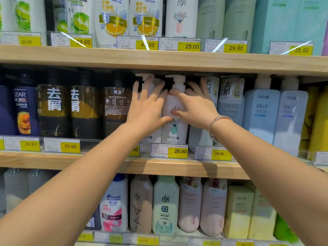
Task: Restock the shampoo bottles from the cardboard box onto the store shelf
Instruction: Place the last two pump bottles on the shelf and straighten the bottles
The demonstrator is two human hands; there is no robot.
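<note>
A white pump shampoo bottle (174,132) with a flower-vase label stands upright on the middle shelf (53,159), above the 25.00 price tag (169,150). My left hand (147,110) lies with spread, straight fingers over a second white pump bottle (150,139) just to its left, and the thumb touches the central bottle's side. My right hand (197,109) rests on the central bottle's front and right shoulder, thumb on the label and fingers reaching towards the back. The cardboard box is out of view.
Dark brown and black bottles (85,110) fill the shelf to the left; pale blue bottles (260,114) stand close on the right. The upper shelf board (159,59) hangs just above the pump heads. A lower shelf holds pastel bottles (165,206).
</note>
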